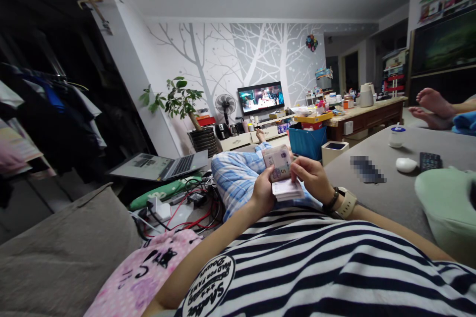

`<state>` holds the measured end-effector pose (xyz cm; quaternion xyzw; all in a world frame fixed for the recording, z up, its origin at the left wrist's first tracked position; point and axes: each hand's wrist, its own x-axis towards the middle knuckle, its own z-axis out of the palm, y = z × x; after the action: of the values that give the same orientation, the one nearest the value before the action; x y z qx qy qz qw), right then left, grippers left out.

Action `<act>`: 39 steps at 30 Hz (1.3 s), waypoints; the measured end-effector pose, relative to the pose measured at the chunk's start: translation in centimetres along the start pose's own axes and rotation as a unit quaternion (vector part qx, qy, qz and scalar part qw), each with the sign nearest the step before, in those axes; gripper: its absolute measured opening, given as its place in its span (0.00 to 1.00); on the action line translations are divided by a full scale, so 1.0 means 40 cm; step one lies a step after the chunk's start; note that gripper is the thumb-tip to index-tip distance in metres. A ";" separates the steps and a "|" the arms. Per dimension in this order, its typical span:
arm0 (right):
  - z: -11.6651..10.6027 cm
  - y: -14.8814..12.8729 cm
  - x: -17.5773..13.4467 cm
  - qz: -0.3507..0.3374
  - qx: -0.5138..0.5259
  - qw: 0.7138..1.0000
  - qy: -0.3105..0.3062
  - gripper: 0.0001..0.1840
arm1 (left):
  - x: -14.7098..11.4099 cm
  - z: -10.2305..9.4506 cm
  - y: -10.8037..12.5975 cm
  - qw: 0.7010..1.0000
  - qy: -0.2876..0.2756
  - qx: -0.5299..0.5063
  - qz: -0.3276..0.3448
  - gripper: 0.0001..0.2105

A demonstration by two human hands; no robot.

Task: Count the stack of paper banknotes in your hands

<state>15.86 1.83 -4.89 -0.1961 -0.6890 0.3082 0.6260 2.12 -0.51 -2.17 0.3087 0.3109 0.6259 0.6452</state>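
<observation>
A thick stack of banknotes [287, 191] rests in my left hand [263, 189], whose fingers are wrapped round its left side. The upper notes are bent up and away from the rest, and a "5" shows on the raised face. My right hand [312, 178] pinches the edge of the notes at their right side, thumb and forefinger together. A cream watch [346, 203] and a dark bracelet are on my right wrist. Both hands are above my lap, over blue checked trousers [238, 173] and a striped shirt [327, 252].
Left of me are an open laptop [163, 166], tangled cables [197, 203] and a pink spotted cloth [148, 267]. On the grey surface to the right lie a white mouse [406, 165], a remote [430, 161], a lidded jar [396, 137] and a pale green cushion [444, 198]. Another person's feet [433, 106] are beyond.
</observation>
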 end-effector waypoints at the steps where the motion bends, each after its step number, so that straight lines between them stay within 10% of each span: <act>1: 0.000 0.004 0.004 0.006 -0.004 1.000 0.026 0.27 | 0.002 -0.004 -0.001 1.000 -0.003 0.005 0.004 0.18; 6: -0.003 0.031 0.024 0.049 -0.039 0.993 0.102 0.27 | 0.005 -0.021 -0.003 0.999 -0.006 0.054 0.007 0.14; 39: 0.012 0.003 0.012 0.023 -0.007 0.997 0.067 0.21 | 0.015 -0.013 -0.009 0.999 -0.051 0.000 0.017 0.16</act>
<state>15.32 2.16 -4.61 -0.2362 -0.6431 0.3038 0.6621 1.95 0.08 -2.77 0.3453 0.2723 0.6202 0.6496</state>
